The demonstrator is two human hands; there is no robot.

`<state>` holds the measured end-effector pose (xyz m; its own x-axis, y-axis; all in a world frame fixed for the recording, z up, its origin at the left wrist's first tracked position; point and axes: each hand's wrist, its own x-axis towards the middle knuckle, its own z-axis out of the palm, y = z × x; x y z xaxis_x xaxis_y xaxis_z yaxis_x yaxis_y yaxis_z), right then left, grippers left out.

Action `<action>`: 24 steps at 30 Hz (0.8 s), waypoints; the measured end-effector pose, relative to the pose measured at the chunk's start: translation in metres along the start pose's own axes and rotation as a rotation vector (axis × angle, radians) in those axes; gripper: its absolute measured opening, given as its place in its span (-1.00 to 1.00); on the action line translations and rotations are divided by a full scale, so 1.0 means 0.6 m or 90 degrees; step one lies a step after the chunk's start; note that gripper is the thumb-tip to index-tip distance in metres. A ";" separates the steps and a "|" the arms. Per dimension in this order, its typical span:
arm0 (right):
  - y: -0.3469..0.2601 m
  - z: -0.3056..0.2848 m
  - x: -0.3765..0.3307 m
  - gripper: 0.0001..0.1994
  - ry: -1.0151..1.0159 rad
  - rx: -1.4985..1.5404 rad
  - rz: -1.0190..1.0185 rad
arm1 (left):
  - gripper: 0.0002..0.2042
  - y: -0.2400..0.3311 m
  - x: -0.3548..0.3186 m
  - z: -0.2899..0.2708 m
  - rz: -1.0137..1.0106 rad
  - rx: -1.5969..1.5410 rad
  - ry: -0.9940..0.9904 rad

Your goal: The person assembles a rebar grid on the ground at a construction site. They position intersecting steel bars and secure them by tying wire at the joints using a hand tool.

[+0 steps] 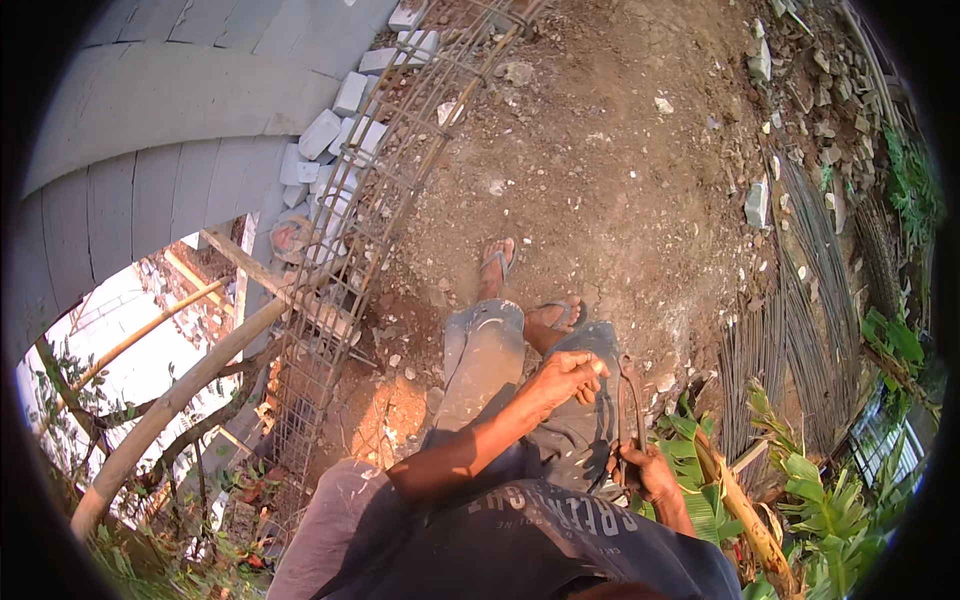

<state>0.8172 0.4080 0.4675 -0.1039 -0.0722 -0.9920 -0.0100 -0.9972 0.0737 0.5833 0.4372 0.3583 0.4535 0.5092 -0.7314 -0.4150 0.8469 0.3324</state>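
Grey concrete blocks [320,133] lie heaped at the left beside a long rusty rebar cage [345,270] of thin rods and square ties, propped near a bamboo pole [180,395]. On the bare, stony dirt ground [600,180], the left hand [565,375] rests on the knee, fingers curled together. The right hand [650,472] has its fingers wrapped around a dark, thin bent tool [632,405] beside the thigh. Straight steel rods [800,330] lie bundled at right.
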 end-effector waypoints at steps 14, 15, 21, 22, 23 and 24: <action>-0.008 -0.011 -0.013 -0.78 -0.115 0.134 -0.008 | -0.68 0.118 0.051 0.106 -0.012 0.279 0.090; -0.001 -0.025 -0.017 -0.78 -0.134 0.148 -0.022 | -0.67 0.118 0.053 0.121 -0.008 0.295 0.092; 0.015 -0.097 -0.062 -0.84 -0.110 0.273 -0.103 | -0.68 0.146 0.034 0.242 0.070 0.321 0.148; 0.010 -0.105 -0.073 -0.84 -0.095 0.267 -0.118 | -0.68 0.153 0.036 0.261 0.098 0.310 0.184; -0.002 -0.115 -0.092 -0.85 -0.081 0.254 -0.130 | -0.67 0.162 0.033 0.284 0.127 0.292 0.225; -0.018 -0.130 -0.119 -0.85 -0.080 0.231 -0.117 | -0.67 0.166 0.030 0.306 0.151 0.266 0.265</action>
<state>0.9023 0.4228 0.5292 -0.1878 0.1311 -0.9734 -0.3870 -0.9208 -0.0493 0.6948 0.5588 0.4874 0.0079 0.6590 -0.7521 -0.0856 0.7498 0.6561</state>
